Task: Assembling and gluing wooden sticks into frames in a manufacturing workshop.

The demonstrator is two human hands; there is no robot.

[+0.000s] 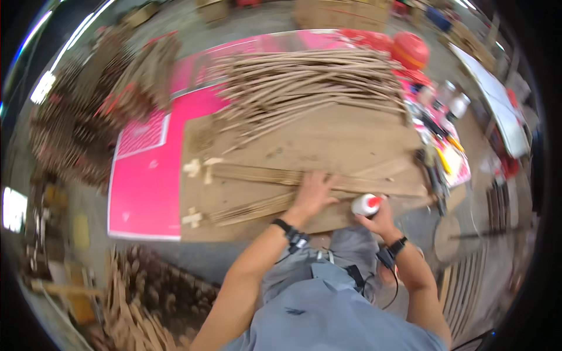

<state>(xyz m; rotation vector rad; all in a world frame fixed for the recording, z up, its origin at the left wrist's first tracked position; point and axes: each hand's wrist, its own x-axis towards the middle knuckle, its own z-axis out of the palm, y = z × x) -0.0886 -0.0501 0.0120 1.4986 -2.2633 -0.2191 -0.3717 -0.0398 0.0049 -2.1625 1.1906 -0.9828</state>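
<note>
Two flat groups of thin wooden strips lie side by side on a brown cardboard sheet (351,131), one upper group (257,174) and one lower group (254,209). My left hand (315,192) rests on the upper group with its fingers stretched out over the strips. A white squeeze bottle (362,205) with a red tip is tilted in my right hand (383,219), whose fingers wrap round it near the cardboard's front edge. Small pale wooden crosses (192,168) sit by the strips' left ends.
A large pile of long wooden rods (310,76) covers the table's far side. Pliers (434,175) and other tools lie at the right, below a red round container (410,51). Bundled sticks (76,117) stand at the left. Wood pieces (134,310) fill the lower left floor.
</note>
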